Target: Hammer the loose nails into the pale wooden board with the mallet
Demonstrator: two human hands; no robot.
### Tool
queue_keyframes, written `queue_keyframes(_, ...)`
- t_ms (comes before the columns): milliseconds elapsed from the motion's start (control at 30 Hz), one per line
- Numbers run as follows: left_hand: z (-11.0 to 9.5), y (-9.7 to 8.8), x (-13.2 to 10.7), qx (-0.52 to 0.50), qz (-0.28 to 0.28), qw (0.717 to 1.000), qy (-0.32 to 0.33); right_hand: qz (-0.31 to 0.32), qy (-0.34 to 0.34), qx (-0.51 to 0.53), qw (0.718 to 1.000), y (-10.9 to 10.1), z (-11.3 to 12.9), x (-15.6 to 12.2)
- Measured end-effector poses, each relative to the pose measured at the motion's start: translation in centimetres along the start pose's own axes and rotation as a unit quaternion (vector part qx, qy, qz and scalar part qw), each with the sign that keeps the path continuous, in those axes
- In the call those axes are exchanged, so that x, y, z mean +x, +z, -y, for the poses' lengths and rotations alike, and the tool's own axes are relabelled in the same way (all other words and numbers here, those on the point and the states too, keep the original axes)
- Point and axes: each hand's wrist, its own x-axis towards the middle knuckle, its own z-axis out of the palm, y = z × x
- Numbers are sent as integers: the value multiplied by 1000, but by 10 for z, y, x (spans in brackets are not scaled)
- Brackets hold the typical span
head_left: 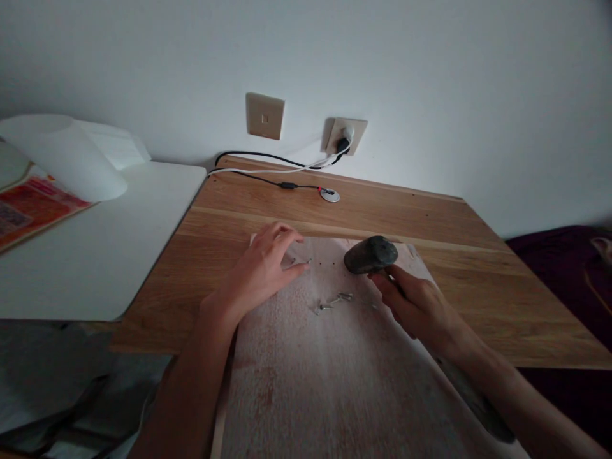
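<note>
A pale whitewashed board (310, 376) lies on a wooden table (430, 223) in front of me. My left hand (261, 271) rests on the board's far left part, fingertips pinched on a small nail (306, 261) standing on the board. My right hand (414, 306) grips the handle of a hammer, its dark head (370, 255) raised just above the board to the right of the nail. Several loose nails (332, 301) lie on the board between my hands.
A black and a white cable (282, 169) run from a wall socket (345, 135) across the table's far edge to a round grommet (329, 195). A white surface (95, 242) with a rolled white sheet (71, 159) and an orange leaflet (33, 207) adjoins on the left.
</note>
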Motion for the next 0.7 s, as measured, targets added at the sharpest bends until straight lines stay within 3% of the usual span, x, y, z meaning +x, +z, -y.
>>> queue_keyframes(100, -21, -10, -2, -10, -37, 999, 38, -4, 13, 0, 1000, 4, -4, -1)
queue_keyframes(267, -52, -11, -14, -58, 172, 981, 67, -4, 12, 15, 1000, 5, -1, -1)
queue_keyframes(333, -54, -6, -16, -44, 210, 975, 51, -4, 9, 14, 1000, 5, 1, -1)
queue_keyframes(500, -49, 0, -14, -18, 229, 973, -4, -2, 16, 9, 1000, 4, 2, -1)
queue_keyframes(700, -50, -2, -16, 10, 204, 979, 10, -20, 1, 11, 1000, 7, -2, 0)
